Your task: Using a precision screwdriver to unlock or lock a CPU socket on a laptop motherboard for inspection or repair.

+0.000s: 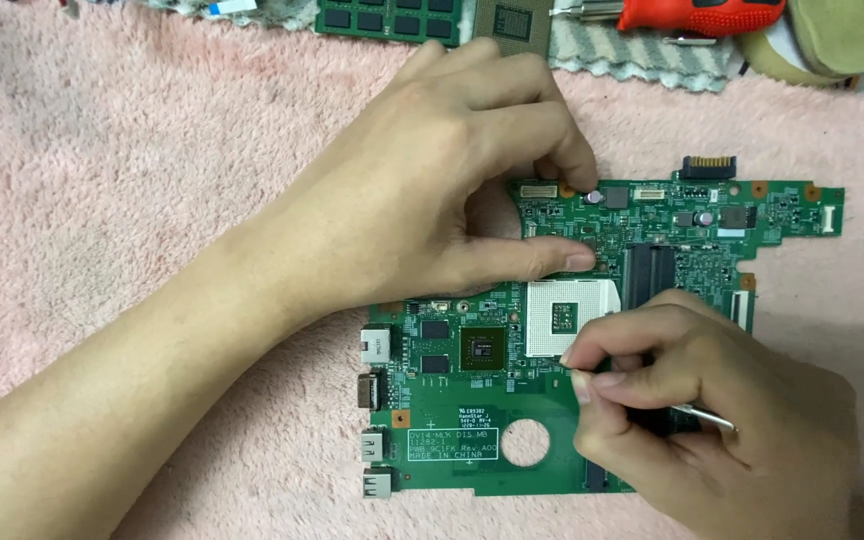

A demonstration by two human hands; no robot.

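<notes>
A green laptop motherboard [472, 440] lies flat on a pink fluffy cloth [102, 180]. My left hand [432, 180] rests on the board's upper left part, fingertips on its top edge and thumb pressing near the middle. My right hand [712, 410] is closed on a thin metal tool [707, 418], whose tip points down beside the square white processor socket [570, 318]. Most of the tool is hidden inside the fist. A black chip [482, 350] sits left of the socket.
At the top edge lie a green memory module [387, 20], a square processor chip [512, 22], a red-handled tool [702, 14] and a grey-striped cloth [632, 55]. A tan rounded object [842, 35] sits at the top right.
</notes>
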